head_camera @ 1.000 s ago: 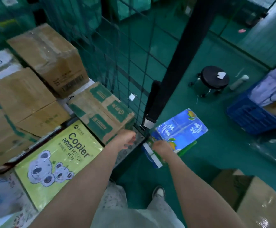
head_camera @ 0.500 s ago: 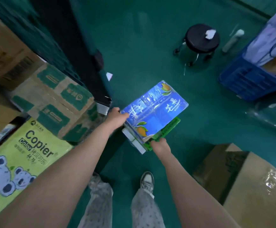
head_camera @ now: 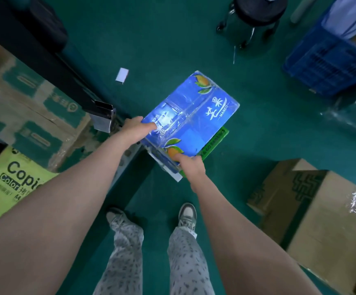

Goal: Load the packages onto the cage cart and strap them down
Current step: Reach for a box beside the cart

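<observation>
A blue shrink-wrapped mango drink pack [head_camera: 191, 120] lies on a flat green box [head_camera: 214, 143] on the green floor, just right of the cage cart. My left hand [head_camera: 133, 129] grips the pack's near-left edge. My right hand [head_camera: 191, 169] holds its near corner, fingers on the orange fruit print. The cart's corner post with a metal bracket [head_camera: 102, 116] stands at my left hand. Inside the cart lie a green-printed carton [head_camera: 34, 124] and a yellow-green copier paper box [head_camera: 9, 182].
A taped brown carton [head_camera: 321, 220] sits on the floor at the right. A blue plastic crate [head_camera: 330, 60] is at the far right, a black stool [head_camera: 258, 9] at the top. A white scrap [head_camera: 121, 74] lies on the floor. My feet stand below the pack.
My left hand left the cart's edge and took hold of the blue pack. The view swung down and right, toward the floor and the pack.
</observation>
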The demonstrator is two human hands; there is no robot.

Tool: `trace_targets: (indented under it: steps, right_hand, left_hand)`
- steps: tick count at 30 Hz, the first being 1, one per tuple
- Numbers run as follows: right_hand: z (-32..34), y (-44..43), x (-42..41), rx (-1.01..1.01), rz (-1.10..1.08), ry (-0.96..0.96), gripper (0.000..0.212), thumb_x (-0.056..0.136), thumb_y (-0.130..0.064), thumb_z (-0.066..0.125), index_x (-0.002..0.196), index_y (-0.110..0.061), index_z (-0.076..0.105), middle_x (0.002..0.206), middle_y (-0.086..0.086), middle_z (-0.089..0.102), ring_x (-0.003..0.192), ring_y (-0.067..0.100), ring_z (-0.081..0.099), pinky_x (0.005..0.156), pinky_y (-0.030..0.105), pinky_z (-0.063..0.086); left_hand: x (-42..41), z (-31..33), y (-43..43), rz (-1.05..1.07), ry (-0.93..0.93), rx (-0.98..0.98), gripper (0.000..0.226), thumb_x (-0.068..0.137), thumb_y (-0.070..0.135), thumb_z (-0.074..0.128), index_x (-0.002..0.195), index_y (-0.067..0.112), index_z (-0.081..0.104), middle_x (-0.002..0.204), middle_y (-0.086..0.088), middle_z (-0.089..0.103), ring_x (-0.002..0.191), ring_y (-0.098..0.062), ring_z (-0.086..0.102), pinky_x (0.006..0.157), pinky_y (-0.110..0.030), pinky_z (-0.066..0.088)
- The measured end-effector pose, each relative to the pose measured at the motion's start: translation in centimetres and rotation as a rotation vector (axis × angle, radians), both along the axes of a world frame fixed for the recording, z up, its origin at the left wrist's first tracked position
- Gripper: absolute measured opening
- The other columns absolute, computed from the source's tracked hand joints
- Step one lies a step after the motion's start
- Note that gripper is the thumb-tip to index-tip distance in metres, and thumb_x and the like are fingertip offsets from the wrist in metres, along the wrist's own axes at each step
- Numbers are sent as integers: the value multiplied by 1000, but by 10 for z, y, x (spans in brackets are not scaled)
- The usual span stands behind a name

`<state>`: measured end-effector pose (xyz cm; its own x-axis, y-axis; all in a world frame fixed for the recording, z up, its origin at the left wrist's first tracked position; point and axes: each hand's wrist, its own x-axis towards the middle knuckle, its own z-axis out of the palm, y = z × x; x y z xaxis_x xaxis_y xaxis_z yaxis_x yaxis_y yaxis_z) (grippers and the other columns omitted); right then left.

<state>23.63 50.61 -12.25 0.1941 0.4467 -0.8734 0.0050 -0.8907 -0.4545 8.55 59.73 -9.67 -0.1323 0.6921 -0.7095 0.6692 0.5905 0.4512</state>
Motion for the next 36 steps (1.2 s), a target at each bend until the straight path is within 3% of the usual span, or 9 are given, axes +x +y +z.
trace_targets:
  steps: [2, 5, 10, 14, 18, 21, 24, 32, 36]
  right_hand:
    - [12, -4, 2, 16, -38, -21, 60, 84, -34, 65, 128, -1, 40, 105, 4, 48, 93, 22, 47, 77, 29, 34]
    - [27, -7, 0, 10, -91, -54, 57, 87, -41, 58, 125, -1, 45, 106, 8, 53, 90, 24, 48, 75, 30, 36]
    - [64, -15, 0, -39, -28, -110, 60, 85, -54, 49, 116, -2, 55, 110, 12, 64, 83, 25, 51, 70, 30, 38]
    - [98, -18, 3, -55, 130, -153, 47, 90, -50, 44, 95, -5, 56, 92, 10, 59, 80, 26, 50, 71, 30, 41]
    - [130, -24, -10, -95, 309, -169, 45, 90, -51, 42, 91, -7, 51, 76, 6, 51, 91, 29, 57, 92, 39, 50]
    - [147, -35, -32, -114, 441, -136, 48, 88, -53, 42, 96, -7, 52, 93, 12, 59, 100, 32, 58, 95, 43, 48]
    - [159, -55, -64, -151, 535, -84, 58, 88, -56, 42, 113, -6, 54, 116, 18, 59, 105, 33, 57, 97, 43, 46]
    - [231, -58, -175, -42, 850, -40, 63, 93, -50, 40, 130, 0, 53, 122, 24, 58, 115, 37, 55, 102, 47, 43]
    - [263, -40, -233, 81, 933, -48, 53, 81, -54, 47, 87, -4, 61, 99, 21, 66, 103, 33, 64, 98, 48, 46]
  left_hand:
    - [-3, 10, -4, 22, -28, 46, 30, 73, 44, 53, 75, 14, 51, 91, -7, 50, 77, -21, 46, 65, -28, 32]
    - [-10, 25, -12, 5, -16, 78, 19, 86, 39, 53, 87, 21, 57, 88, -2, 54, 79, -18, 47, 63, -29, 33]
    - [-9, 59, -36, 105, -113, 53, 56, 82, 52, 56, 99, -1, 47, 79, -2, 42, 69, -15, 42, 59, -30, 30]
    - [-12, 75, -58, 198, -136, 41, 43, 93, 47, 48, 118, 12, 44, 107, 0, 41, 94, -17, 42, 72, -30, 32]
    - [-34, 89, -82, 270, -62, 63, 53, 89, 49, 52, 110, 0, 51, 116, -27, 52, 98, -32, 53, 79, -37, 39]
    - [-60, 98, -111, 317, -44, 30, 55, 88, 49, 53, 97, -6, 51, 89, -30, 50, 79, -32, 52, 68, -36, 38]
    - [-91, 103, -147, 434, -16, 9, 60, 89, 51, 54, 121, 0, 47, 116, -27, 51, 107, -39, 53, 88, -42, 43]
    - [-203, 148, -209, 833, -54, 151, 48, 92, 38, 56, 117, 1, 39, 96, -9, 50, 77, -26, 49, 72, -36, 36]
    - [-256, 182, -203, 900, -32, 224, 53, 92, 42, 55, 125, 3, 38, 107, -18, 54, 93, -31, 54, 75, -37, 39]
